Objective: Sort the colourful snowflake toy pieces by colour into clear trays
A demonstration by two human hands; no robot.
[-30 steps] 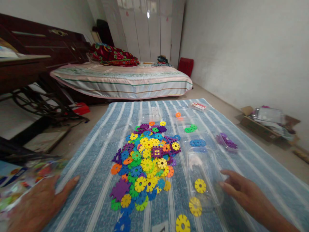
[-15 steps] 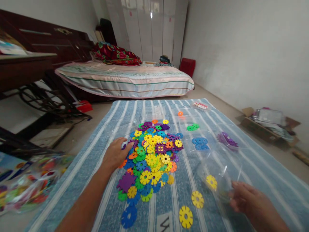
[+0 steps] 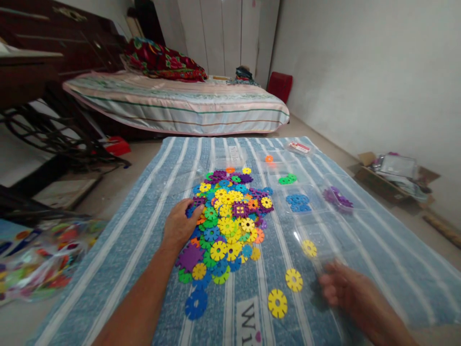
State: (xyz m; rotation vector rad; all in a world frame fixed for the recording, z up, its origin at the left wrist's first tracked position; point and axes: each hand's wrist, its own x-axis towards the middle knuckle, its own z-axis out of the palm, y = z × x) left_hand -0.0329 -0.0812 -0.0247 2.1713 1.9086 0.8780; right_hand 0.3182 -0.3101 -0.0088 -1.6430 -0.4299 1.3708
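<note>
My left hand (image 3: 182,222) rests against the left edge of a heap of plastic snowflake discs (image 3: 226,226), thumb and fingers apart beside purple and blue pieces. The heap mixes yellow, green, blue, orange and purple pieces. At lower right, my right hand (image 3: 344,288) hovers over the cloth, its bent fingers smeared by motion. Just beyond it a clear plastic box (image 3: 334,235) lies flat, with a yellow disc (image 3: 309,248) at its left side. Two more yellow discs, one (image 3: 294,279) nearer my right hand and another (image 3: 277,303) closer to me, lie on the cloth.
More clear boxes hold blue discs (image 3: 298,203), green discs (image 3: 287,179), purple pieces (image 3: 338,197) and an orange disc (image 3: 269,158). All stand on a striped blue cloth (image 3: 144,192). A cardboard box (image 3: 392,180) sits on the floor at right, a bed (image 3: 187,108) behind.
The clear box, tilted up by my right hand earlier, now lies flat, and my right hand has drawn away from it towards the left. My left hand stays at the heap. The view has tipped down.
</note>
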